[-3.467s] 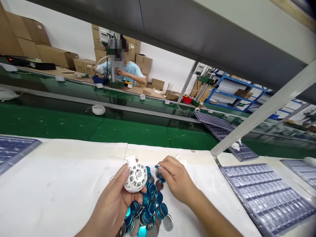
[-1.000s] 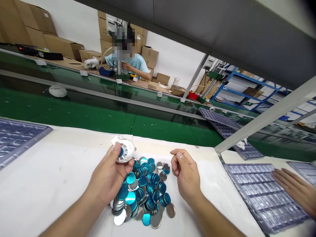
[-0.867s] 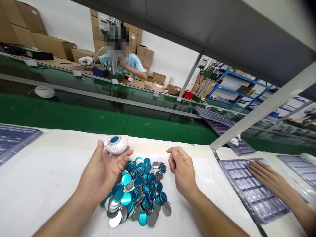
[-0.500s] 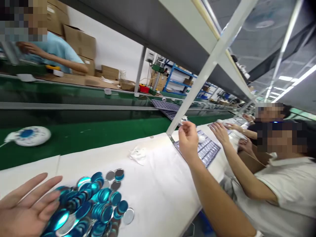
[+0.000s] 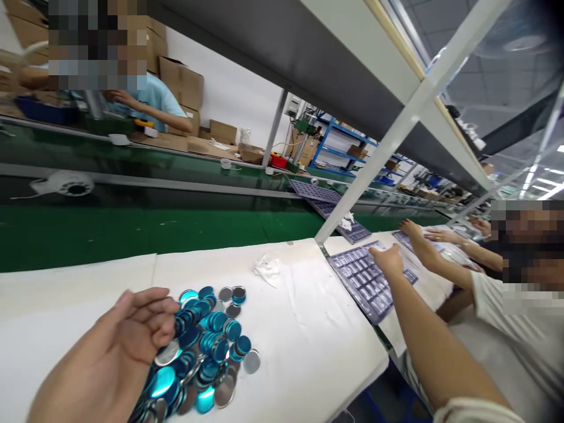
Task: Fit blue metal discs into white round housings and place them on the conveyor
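My left hand (image 5: 127, 341) is at the left side of a heap of round metal discs (image 5: 214, 341), some shiny blue, some silver. Its fingers curl loosely against the heap's edge, and the visible palm holds nothing. My right hand (image 5: 388, 261) reaches over a purple-grey compartment tray (image 5: 359, 282) lying on the white-covered table (image 5: 304, 329). Thumb and fingers are drawn together above the tray's far right part; whatever they grip is hidden. Many of the tray's compartments show shiny clear or silvery pieces.
Crumpled white tissue (image 5: 267, 270) lies behind the discs. A slanted white post (image 5: 370, 164) rises beside the tray. Beyond the table runs a green conveyor belt (image 5: 198, 226), with another purple tray (image 5: 326, 202) on it. Co-workers' arms (image 5: 449, 264) work close on the right.
My left hand has gone from spread fingers to loosely curled ones beside the discs. My right hand has moved from above the tray's near-left side to farther right, lower over it. The view has shifted.
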